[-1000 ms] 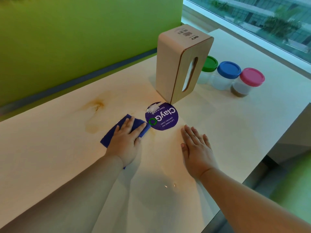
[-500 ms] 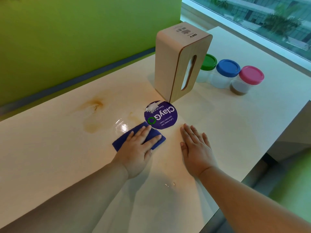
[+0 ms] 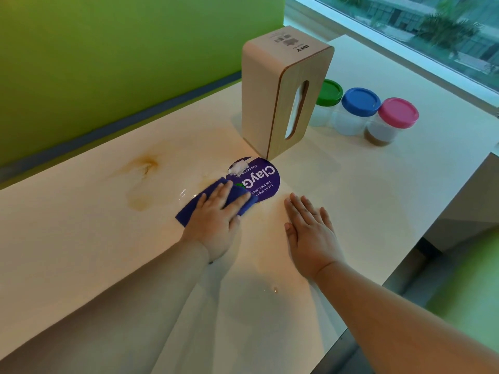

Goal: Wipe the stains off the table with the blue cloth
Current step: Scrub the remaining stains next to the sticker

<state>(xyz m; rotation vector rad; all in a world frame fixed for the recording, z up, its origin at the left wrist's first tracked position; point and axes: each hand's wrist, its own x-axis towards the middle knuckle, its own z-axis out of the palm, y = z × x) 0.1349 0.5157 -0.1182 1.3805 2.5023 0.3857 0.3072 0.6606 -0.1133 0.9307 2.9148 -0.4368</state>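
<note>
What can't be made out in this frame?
- Head view: table under the blue cloth, pressed flat by the left hand; any stain there is hidden.
- Purple sticker: cloth covers its near-left edge; small print cut off.
- Green-lidded jar: partly behind the tissue box.

I count three lidded jars (image 3: 359,112), one tissue box (image 3: 280,95), one round purple sticker (image 3: 260,182), one blue cloth (image 3: 197,211), two brown stains (image 3: 143,182) and two hands (image 3: 213,225) on one bench (image 3: 378,184).

Your only view comes from the camera on your head, looking forward and steeply down onto the table (image 3: 351,184). It sits close, with both forearms entering from the bottom edge.
</note>
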